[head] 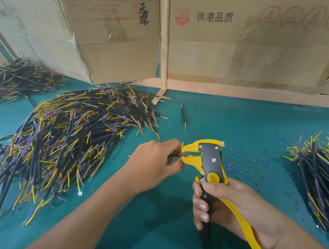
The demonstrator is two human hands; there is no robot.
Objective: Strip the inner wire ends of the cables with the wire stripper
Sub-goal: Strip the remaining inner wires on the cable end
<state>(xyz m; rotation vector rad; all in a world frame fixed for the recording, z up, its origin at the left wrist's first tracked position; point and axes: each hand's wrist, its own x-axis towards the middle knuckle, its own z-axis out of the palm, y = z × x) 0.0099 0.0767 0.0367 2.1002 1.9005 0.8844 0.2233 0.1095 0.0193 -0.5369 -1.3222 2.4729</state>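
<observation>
Left hand [154, 160]: pinches a black cable [172, 155], wire ends in the stripper's jaws.
Right hand [231, 209]: grips the yellow wire stripper [211, 161].
Tabletop [236, 118]: green, cable piles [67, 138] either side.

A yellow-and-black wire stripper [211, 161] stands upright, its jaws around the wire ends of a black cable [174, 155] (mostly hidden).

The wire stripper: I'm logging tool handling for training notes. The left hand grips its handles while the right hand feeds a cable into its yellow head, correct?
Not quite: the hands are swapped. In the head view the right hand grips the handles of the wire stripper, while the left hand feeds a cable into its yellow head.
</observation>
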